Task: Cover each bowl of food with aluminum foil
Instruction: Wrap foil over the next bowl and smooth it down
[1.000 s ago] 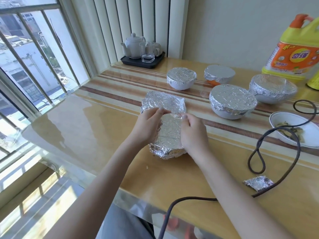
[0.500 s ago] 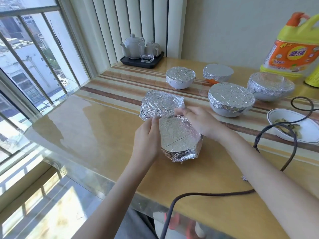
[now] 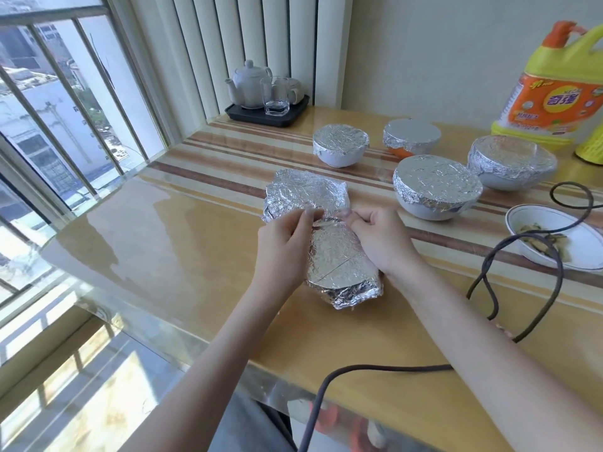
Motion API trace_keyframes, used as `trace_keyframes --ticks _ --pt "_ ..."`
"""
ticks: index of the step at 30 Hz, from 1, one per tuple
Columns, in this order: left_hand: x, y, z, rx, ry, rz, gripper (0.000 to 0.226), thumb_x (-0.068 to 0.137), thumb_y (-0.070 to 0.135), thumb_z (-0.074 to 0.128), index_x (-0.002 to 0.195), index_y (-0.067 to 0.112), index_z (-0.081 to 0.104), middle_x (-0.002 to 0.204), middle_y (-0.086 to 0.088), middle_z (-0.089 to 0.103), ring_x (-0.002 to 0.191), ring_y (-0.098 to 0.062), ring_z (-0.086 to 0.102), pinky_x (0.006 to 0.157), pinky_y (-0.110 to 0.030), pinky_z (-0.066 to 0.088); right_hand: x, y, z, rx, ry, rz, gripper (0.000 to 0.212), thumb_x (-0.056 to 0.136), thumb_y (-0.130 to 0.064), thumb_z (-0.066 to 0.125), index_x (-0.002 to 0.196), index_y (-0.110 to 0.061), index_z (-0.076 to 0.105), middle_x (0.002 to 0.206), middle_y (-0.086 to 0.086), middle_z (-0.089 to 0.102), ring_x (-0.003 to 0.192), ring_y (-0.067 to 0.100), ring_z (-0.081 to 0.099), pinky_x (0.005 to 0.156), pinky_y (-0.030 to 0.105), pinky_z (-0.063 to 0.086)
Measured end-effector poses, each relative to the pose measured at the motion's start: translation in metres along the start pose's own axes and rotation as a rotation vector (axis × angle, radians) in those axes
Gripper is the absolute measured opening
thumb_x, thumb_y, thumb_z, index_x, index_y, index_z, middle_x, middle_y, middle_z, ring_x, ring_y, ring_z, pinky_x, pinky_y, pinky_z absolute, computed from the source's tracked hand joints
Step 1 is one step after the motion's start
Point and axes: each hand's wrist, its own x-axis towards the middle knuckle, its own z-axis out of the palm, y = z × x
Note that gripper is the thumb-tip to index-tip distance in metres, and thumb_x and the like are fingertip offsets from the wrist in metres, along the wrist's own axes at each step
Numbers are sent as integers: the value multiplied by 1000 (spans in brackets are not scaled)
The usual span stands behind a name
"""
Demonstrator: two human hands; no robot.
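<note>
At the middle of the table, a foil-wrapped bowl is flanked by both hands. Loose foil at its far rim is pinched by the left hand, while the right hand, fingers curled, apparently grips that same edge.

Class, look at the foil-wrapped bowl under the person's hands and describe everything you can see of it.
The foil-wrapped bowl stands upright near the front of the glass-topped table. Crinkled silver foil covers its flat top, marked by one straight crease, and bunches down its sides, hiding the bowl itself. A loose foil flap extends off its far edge. The left hand and right hand flank it, pinching foil at the far rim.
</note>
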Motion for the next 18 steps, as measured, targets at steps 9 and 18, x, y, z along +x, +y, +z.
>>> trace_keyframes --ticks 9,18 --pt "-32 3 12 -14 174 -20 32 103 27 44 109 18 74 70 15 64 71 12 55 73 -10 40 5 -7 -13 280 -333 165 39 103 -33 40 97 -18 75 79 7 71 68 12 66 82 42 54" --pt "9 2 -3 -134 -348 121 61 88 63 33 121 24 66 124 7 67 121 -17 59 107 -46 42 -45 -7 -6 181 205 109 39 103 -32 39 135 -14 53 133 -11 52 119 2 47 96 19 34"
